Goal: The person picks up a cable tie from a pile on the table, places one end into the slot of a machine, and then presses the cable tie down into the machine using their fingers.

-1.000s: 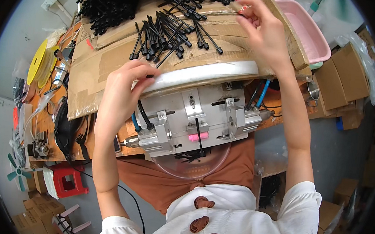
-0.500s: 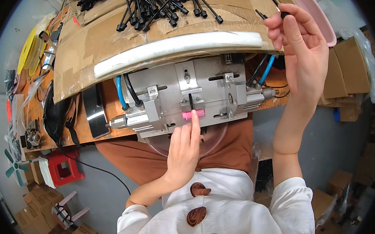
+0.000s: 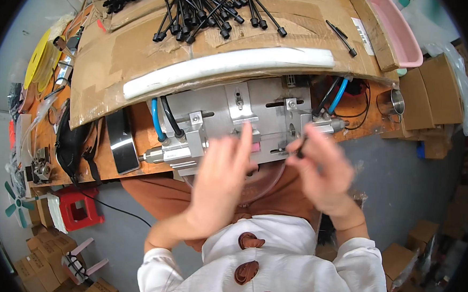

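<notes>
My left hand (image 3: pixel 219 172), blurred by motion, is over the middle of a silver metal fixture (image 3: pixel 263 102). Its index finger points up at the central block, and the other fingers are too smeared to read. Beside that finger a bit of a pink piece (image 3: pixel 255 147) shows; the hand covers the rest. A small dark shape (image 3: pixel 253 170) is near the thumb, too unclear to name. My right hand (image 3: pixel 326 170), also blurred, pinches a small black rod (image 3: pixel 300 148) at the fixture's right side.
Behind the fixture, a cardboard sheet (image 3: pixel 104 79) bears a white padded strip (image 3: pixel 228 70), black capped rods (image 3: pixel 199 15) and a few loose ones (image 3: pixel 342 37). A phone (image 3: pixel 121 144) is at left, a metal cup (image 3: pixel 395 102) and pink tray (image 3: pixel 399 27) at right. Blue hoses (image 3: pixel 157 121) reach the fixture.
My right hand has come down from above the cardboard's right end to the fixture's right side, holding the black rod. My left hand has shifted slightly up and left, covering most of the pink piece.
</notes>
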Demonstrator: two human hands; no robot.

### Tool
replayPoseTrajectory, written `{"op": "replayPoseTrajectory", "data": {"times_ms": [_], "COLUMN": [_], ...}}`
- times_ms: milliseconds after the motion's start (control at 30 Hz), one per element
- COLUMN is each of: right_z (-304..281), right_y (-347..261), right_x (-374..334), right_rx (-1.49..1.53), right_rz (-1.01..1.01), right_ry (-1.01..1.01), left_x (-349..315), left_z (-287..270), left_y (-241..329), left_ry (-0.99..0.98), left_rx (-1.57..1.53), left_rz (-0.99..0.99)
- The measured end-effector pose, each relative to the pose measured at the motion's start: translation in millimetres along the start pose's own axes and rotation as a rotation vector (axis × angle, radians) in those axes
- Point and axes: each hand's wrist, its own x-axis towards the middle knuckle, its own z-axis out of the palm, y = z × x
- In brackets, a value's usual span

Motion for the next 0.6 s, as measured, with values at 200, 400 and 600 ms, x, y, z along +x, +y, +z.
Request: {"op": "replayPoseTrajectory", "data": {"times_ms": [200,400,600], "right_z": [44.5,55.3,22.1], "right_y": [1.9,9.1,1.4], "right_x": [-53.4,-55.7,-11.2], "right_rx": [-0.046,-0.074,-0.190], "right_rz": [0.041,0.068,-0.037], "right_ry": [-0.270,-0.365,-0.399], "left_x": [144.3,167.5,101.9], "left_z": [-46.5,-61.5,-71.0], "left_y": [-91.8,-111.9,-57.2], "left_ry": [0.515,0.223,0.475], "left_rx": [0.210,0.146,-0.004], "left_rz": [0.103,0.060,0.060]}}
